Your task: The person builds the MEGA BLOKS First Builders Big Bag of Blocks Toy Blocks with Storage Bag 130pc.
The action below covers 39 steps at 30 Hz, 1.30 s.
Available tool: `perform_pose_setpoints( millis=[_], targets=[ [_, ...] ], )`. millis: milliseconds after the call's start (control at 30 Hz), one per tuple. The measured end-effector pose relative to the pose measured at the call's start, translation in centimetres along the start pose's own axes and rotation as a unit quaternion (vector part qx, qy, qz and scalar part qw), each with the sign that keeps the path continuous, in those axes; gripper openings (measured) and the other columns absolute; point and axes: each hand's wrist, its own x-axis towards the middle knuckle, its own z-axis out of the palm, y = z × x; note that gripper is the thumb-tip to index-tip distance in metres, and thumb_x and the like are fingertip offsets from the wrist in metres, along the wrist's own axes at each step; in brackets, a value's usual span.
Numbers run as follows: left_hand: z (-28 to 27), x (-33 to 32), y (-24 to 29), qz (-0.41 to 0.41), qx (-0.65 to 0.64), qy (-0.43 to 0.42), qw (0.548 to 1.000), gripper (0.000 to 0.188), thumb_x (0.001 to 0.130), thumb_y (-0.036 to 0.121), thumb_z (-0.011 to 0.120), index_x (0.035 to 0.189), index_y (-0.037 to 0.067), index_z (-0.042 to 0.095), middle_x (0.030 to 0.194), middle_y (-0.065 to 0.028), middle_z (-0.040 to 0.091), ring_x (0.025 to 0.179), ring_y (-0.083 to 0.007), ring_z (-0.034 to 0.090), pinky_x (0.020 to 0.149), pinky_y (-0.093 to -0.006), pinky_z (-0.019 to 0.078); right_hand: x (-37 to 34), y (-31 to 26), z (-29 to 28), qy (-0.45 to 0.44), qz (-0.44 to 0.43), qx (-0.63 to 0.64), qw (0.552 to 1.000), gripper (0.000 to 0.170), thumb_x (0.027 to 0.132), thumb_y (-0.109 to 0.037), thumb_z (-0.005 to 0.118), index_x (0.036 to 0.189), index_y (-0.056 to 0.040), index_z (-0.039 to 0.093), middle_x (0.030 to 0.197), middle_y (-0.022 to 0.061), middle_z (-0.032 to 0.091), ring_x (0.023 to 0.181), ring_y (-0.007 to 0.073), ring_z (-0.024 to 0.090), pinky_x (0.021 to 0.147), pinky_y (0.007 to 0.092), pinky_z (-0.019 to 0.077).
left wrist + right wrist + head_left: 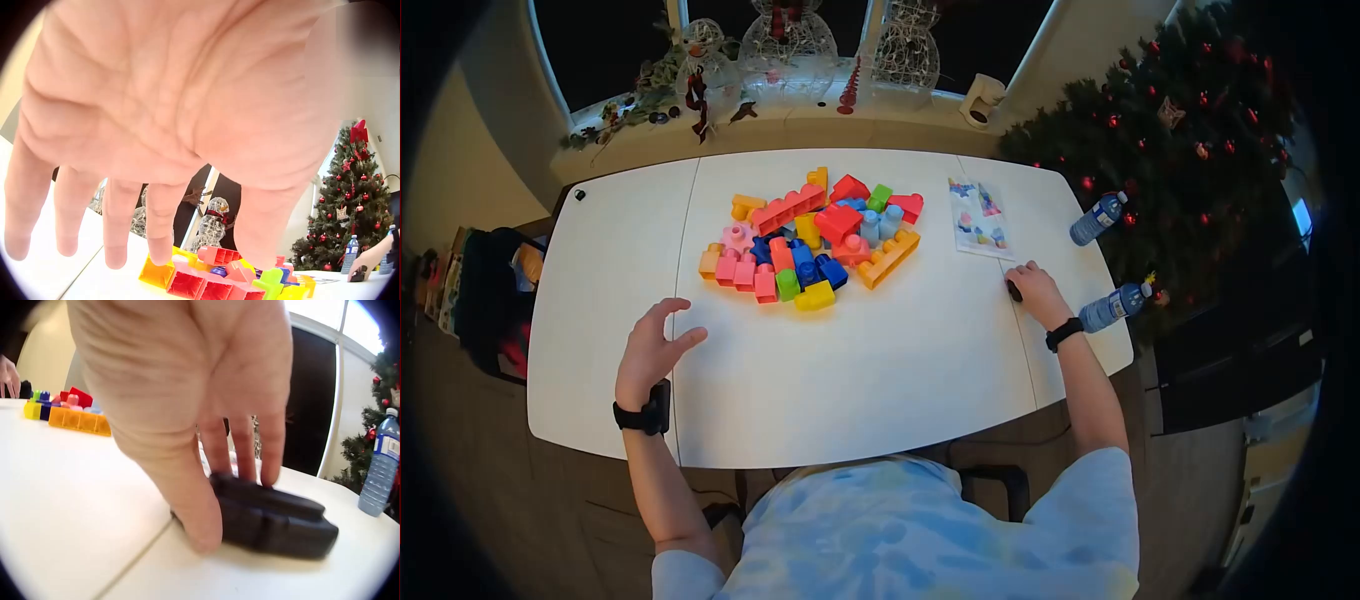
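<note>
My left hand (652,350) is over the left part of the table, fingers spread and holding nothing; its palm fills most of the left wrist view. Ahead of it lies a heap of building blocks (808,240) in pink, red, orange, yellow, green and blue. On the right side of the table, my right hand (1038,292) grips a small black object (275,525), thumb on the near side and fingers on the far side. That object is blocky, with a ridged dark casing, and sits low at the tabletop.
A printed sheet (980,218) with block pictures lies beyond my right hand on the white table (850,390). Two water bottles (1098,219) stand along the right edge. A tiny black item (580,195) is at the far left corner. A decorated Christmas tree (1160,130) stands behind.
</note>
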Motion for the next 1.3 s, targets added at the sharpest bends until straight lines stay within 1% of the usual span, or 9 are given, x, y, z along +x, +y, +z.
perform_pose_setpoints(
  millis=[167,400,633,833,900,1033,1133,1200,1300],
  targets=[
    [0.3,0.1,0.3,-0.043,0.016,-0.044,0.998,0.053,0.085,0.030,0.083,0.126,0.003,0.065,0.126,-0.0175,0.069,0.115,-0.0332,0.067,0.096,-0.0399,0.0531,2.9,-2.0,-5.5,-0.096,0.034,0.057,0.993,0.035,0.078,-0.003,0.076,0.113,-0.0060,0.070,0.110,0.0134,0.071,0.111,0.0343,0.062,0.094,0.0399,0.0542],
    [3.7,1.6,-4.0,0.074,0.020,0.080,0.994,0.053,0.082,0.030,0.085,0.125,0.005,0.066,0.102,-0.0140,0.071,0.081,-0.0213,0.062,0.079,-0.0351,0.0530,16.2,-6.0,-5.9,0.128,0.032,0.315,0.940,0.044,0.082,-0.025,0.084,0.118,-0.0032,0.071,0.117,0.0166,0.073,0.105,0.0321,0.069,0.091,0.0408,0.0554],
    [2.7,1.2,-2.7,-0.015,0.001,-0.010,1.000,0.055,0.080,0.029,0.087,0.125,0.006,0.066,0.111,-0.0106,0.070,0.080,-0.0200,0.059,0.080,-0.0339,0.0533,23.5,-8.6,-0.3,0.005,0.060,0.305,0.950,0.059,0.080,-0.033,0.089,0.128,-0.0037,0.070,0.127,0.0160,0.069,0.109,0.0270,0.067,0.092,0.0372,0.0548],
    [3.5,0.8,-3.4,0.031,0.018,-0.008,0.999,0.056,0.077,0.028,0.088,0.124,0.007,0.066,0.137,-0.0132,0.063,0.100,-0.0259,0.067,0.086,-0.0355,0.0545,23.2,-8.2,-0.9,-0.068,0.079,0.397,0.912,0.058,0.072,-0.027,0.094,0.119,-0.0008,0.072,0.113,0.0179,0.073,0.102,0.0271,0.070,0.090,0.0350,0.0567],
    [3.4,0.5,-2.5,0.015,0.021,-0.021,0.999,0.058,0.077,0.031,0.088,0.124,0.007,0.066,0.144,-0.0222,0.058,0.130,-0.0358,0.059,0.106,-0.0406,0.0499,23.4,-8.1,-0.5,-0.076,0.088,0.422,0.899,0.054,0.069,-0.022,0.095,0.115,-0.0016,0.073,0.108,0.0172,0.073,0.098,0.0248,0.070,0.084,0.0346,0.0578],
    [3.6,0.3,-2.7,0.018,0.032,-0.012,0.999,0.057,0.077,0.031,0.088,0.124,0.007,0.067,0.145,-0.0219,0.057,0.131,-0.0359,0.058,0.106,-0.0411,0.0499,22.3,-9.2,-1.8,-0.078,0.113,0.453,0.881,0.051,0.067,-0.015,0.095,0.111,-0.0022,0.074,0.103,0.0164,0.073,0.097,0.0240,0.070,0.080,0.0353,0.0584],
    [3.9,0.5,-3.8,0.059,0.042,0.027,0.997,0.056,0.076,0.028,0.088,0.123,0.005,0.067,0.141,-0.0156,0.061,0.114,-0.0317,0.067,0.092,-0.0376,0.0544,21.9,-9.2,-2.0,-0.054,0.070,0.377,0.922,0.049,0.065,-0.011,0.094,0.108,-0.0018,0.074,0.100,0.0165,0.072,0.098,0.0276,0.070,0.083,0.0370,0.0581],
    [3.8,0.3,-3.4,0.044,0.017,0.009,0.999,0.055,0.077,0.027,0.088,0.123,0.005,0.067,0.136,-0.0132,0.065,0.105,-0.0305,0.069,0.088,-0.0380,0.0548,20.8,-9.8,-4.0,0.106,0.065,0.271,0.954,0.047,0.063,-0.007,0.094,0.105,-0.0018,0.074,0.106,0.0172,0.071,0.091,0.0289,0.072,0.080,0.0361,0.0587],
    [3.9,-0.1,-3.2,0.054,0.018,0.018,0.998,0.057,0.077,0.028,0.089,0.125,0.005,0.066,0.131,-0.0115,0.068,0.096,-0.0295,0.069,0.084,-0.0381,0.0548,17.9,-14.5,-8.5,0.178,-0.011,0.321,0.930,0.046,0.068,-0.008,0.087,0.111,-0.0038,0.072,0.110,0.0183,0.071,0.098,0.0314,0.071,0.085,0.0376,0.0580]
  ],
)
